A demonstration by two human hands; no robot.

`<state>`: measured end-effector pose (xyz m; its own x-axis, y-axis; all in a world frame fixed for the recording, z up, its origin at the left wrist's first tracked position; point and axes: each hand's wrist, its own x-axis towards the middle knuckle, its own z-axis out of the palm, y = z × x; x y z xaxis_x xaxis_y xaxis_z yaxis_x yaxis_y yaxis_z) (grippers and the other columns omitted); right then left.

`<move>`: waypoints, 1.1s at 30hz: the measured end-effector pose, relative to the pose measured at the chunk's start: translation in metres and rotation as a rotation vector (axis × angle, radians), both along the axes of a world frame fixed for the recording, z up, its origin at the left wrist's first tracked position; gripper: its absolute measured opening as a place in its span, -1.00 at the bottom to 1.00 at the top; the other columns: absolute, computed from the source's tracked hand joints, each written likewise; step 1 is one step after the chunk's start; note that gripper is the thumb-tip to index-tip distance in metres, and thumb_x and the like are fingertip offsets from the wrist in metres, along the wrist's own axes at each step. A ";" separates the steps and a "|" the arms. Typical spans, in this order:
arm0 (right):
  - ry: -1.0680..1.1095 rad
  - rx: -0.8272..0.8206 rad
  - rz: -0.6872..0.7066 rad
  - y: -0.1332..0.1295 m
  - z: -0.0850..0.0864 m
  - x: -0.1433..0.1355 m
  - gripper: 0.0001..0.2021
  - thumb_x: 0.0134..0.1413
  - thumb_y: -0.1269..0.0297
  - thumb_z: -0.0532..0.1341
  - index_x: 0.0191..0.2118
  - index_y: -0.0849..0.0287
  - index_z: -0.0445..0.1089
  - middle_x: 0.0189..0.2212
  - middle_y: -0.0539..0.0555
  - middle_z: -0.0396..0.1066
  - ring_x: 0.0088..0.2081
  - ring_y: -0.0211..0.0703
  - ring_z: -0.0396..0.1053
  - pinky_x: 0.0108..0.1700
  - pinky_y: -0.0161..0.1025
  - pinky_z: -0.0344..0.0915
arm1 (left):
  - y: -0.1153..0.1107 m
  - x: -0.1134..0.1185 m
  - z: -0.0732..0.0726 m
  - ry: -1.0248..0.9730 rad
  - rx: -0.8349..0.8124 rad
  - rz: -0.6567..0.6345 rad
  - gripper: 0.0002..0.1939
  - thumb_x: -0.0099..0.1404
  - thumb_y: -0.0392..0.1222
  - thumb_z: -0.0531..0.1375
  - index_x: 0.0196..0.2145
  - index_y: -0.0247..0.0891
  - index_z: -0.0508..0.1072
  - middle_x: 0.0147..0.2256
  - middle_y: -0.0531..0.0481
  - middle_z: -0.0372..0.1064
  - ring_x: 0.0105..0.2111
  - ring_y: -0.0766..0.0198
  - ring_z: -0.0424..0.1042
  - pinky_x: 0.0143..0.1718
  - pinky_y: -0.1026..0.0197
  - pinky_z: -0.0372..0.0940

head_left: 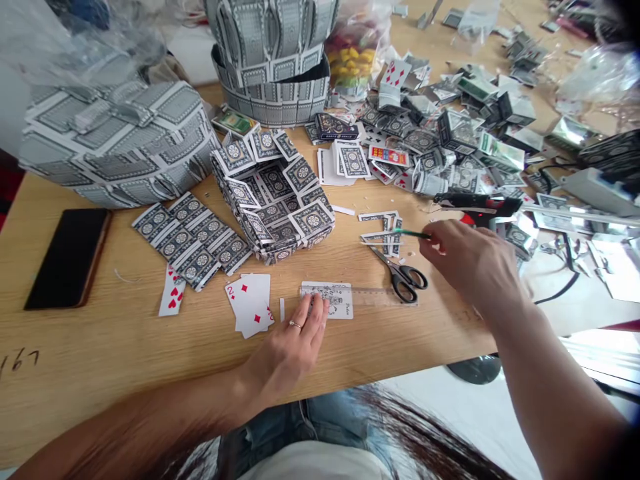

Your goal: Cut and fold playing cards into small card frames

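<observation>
My left hand (295,337), a ring on one finger, lies with outstretched fingers on a joker playing card (344,309) and the clear ruler (367,296) across it. My right hand (463,260) is raised over the table at the right, its fingers closed around a thin green pen-like tool (413,233) that points left. Below that tool are black-handled scissors (406,280), touching the ruler, and several cut card strips (384,223). Left of my left hand are loose diamond cards (250,307) and a narrow white strip (282,309).
An open box woven from cards (275,200) stands mid-table beside a flat woven panel (193,240). Larger woven pieces (120,147) stand behind. A phone (70,257) lies left. A glue gun (477,205) and a heap of folded cards (440,127) are at right.
</observation>
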<state>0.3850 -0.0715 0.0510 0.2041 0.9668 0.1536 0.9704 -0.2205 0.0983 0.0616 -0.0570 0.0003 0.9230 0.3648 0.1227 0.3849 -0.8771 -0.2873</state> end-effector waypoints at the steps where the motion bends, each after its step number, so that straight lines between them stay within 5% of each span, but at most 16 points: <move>1: 0.127 0.070 -0.107 0.001 0.005 -0.008 -0.89 0.22 0.20 0.16 -0.34 0.04 0.28 -0.48 0.06 0.40 -0.46 -0.06 0.31 -0.38 -0.16 0.10 | 0.000 0.000 0.000 0.002 -0.002 -0.003 -0.50 0.37 -0.32 -0.03 0.24 -0.36 0.26 0.27 -0.17 0.18 0.21 0.17 0.25 -0.02 0.30 0.37; 4: 0.756 0.328 -0.172 0.005 0.010 -0.044 -0.77 0.24 0.08 0.13 -0.39 0.02 0.14 -0.63 -0.05 0.27 -0.61 -0.20 0.22 -0.50 -0.23 0.11 | 0.002 0.000 0.005 -0.007 -0.013 -0.025 -0.50 0.36 -0.35 -0.03 0.22 -0.37 0.29 0.24 -0.17 0.23 0.19 0.18 0.28 -0.01 0.28 0.37; 6: 1.211 0.224 0.039 0.009 0.004 -0.074 -0.77 0.21 0.05 0.18 -0.33 0.04 0.17 -0.62 -0.08 0.31 -0.61 -0.22 0.30 -0.52 -0.26 0.21 | 0.003 0.001 0.008 -0.009 -0.035 -0.029 -0.50 0.35 -0.38 -0.04 0.22 -0.39 0.29 0.23 -0.16 0.25 0.18 0.17 0.29 0.00 0.28 0.36; 9: 1.422 0.031 0.213 0.017 -0.015 -0.112 -0.81 0.23 0.10 0.17 -0.25 0.12 0.29 -0.41 0.04 0.45 -0.38 -0.20 0.44 -0.37 -0.27 0.34 | 0.004 0.002 0.009 -0.022 -0.060 -0.007 -0.51 0.35 -0.40 -0.03 0.22 -0.40 0.30 0.22 -0.15 0.27 0.18 0.19 0.30 -0.03 0.31 0.36; 17: 1.479 -0.041 0.078 0.019 -0.048 -0.137 -0.83 0.15 0.20 0.23 -0.35 0.13 0.23 -0.55 -0.09 0.31 -0.54 -0.31 0.26 -0.51 -0.35 0.21 | 0.005 0.002 0.004 -0.082 -0.075 -0.018 -0.58 0.37 -0.37 -0.02 0.11 -0.33 0.42 0.15 -0.09 0.37 0.12 0.19 0.36 -0.09 0.32 0.39; 28: 1.376 -0.085 0.104 0.017 -0.051 -0.138 -0.85 0.16 0.19 0.22 -0.33 0.13 0.27 -0.50 -0.06 0.36 -0.49 -0.29 0.25 -0.46 -0.33 0.21 | 0.006 0.001 0.009 -0.058 -0.104 -0.008 -0.59 0.38 -0.33 0.00 0.12 -0.28 0.42 0.17 -0.09 0.34 0.13 0.21 0.36 -0.23 0.35 0.40; 33: 1.387 -0.062 0.101 0.017 -0.050 -0.138 -0.86 0.17 0.20 0.21 -0.32 0.12 0.27 -0.48 -0.05 0.37 -0.47 -0.28 0.27 -0.43 -0.31 0.24 | 0.009 0.002 0.017 -0.014 -0.123 -0.014 -0.59 0.40 -0.35 -0.04 0.13 -0.29 0.41 0.16 -0.05 0.36 0.14 0.20 0.35 -0.14 0.33 0.41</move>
